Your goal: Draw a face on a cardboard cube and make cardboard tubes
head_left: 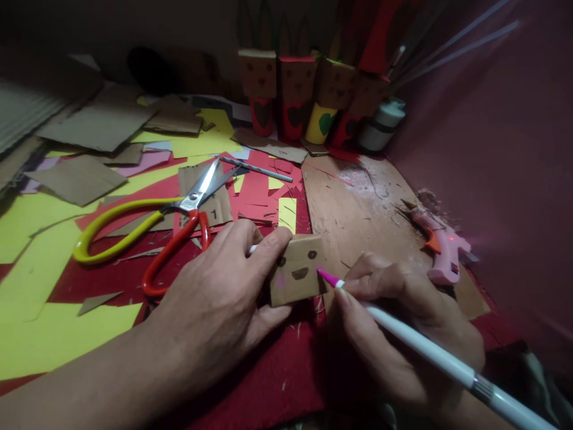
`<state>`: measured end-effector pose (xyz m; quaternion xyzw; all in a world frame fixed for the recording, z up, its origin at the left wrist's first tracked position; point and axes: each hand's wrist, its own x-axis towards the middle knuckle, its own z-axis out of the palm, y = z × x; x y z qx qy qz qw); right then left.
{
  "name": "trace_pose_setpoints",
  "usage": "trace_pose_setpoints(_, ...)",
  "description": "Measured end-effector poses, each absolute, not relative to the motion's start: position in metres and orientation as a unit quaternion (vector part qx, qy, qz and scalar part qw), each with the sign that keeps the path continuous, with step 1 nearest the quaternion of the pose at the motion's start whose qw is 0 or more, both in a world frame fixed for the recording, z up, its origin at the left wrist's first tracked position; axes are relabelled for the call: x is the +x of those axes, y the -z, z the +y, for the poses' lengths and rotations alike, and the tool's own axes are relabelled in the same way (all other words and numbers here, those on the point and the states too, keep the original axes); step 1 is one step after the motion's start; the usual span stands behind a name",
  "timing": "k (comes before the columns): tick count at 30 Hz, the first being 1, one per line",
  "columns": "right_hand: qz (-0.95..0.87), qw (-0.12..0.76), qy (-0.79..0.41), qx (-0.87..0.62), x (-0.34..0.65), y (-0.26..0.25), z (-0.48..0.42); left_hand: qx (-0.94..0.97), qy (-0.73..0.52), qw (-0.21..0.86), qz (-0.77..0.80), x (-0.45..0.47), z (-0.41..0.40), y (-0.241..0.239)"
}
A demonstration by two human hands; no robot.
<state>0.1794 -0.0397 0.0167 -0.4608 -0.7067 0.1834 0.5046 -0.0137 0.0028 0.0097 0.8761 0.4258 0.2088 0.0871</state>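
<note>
Left hand (215, 298) pins cardboard face (298, 269); right hand (403, 328) grips marker (430, 349)

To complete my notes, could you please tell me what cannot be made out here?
Head view:
cardboard face piece: left end hidden under the left hand.
pink-tipped pen in the right hand: rear end cut off by the frame edge.
decorated figures at the back: tops lost in darkness.

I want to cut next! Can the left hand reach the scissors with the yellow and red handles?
Probably yes: the yellow-and-red-handled metal scissors lie right beside the left hand, nothing between, though it is holding the small brown cardboard face piece.
</note>
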Motion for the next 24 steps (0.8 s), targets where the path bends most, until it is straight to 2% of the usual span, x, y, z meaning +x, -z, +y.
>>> trace_pose_setpoints(2,-0.699,0.514,-0.185,-0.461,0.1794,-0.0154,-0.0394,0.877,-0.209,0.083,0.424,-0.0138,0.0028,-0.0094)
trace_pose_setpoints(8,-0.722,0.469,-0.199,-0.468,0.1816,-0.0206,-0.0393,0.875,-0.205,0.08,0.431,-0.0136,0.0029,-0.0087)
trace_pose_setpoints(15,-0.662,0.561,-0.19,-0.46,0.1769,-0.0167,-0.0431,0.874,-0.215,0.07,0.43,-0.0154,0.0017,-0.0056)
trace_pose_setpoints(24,-0.676,0.551,-0.113,-0.476,0.1817,-0.016,-0.0431,0.874,-0.218,0.068,0.429,-0.0146,0.0043,-0.0038)
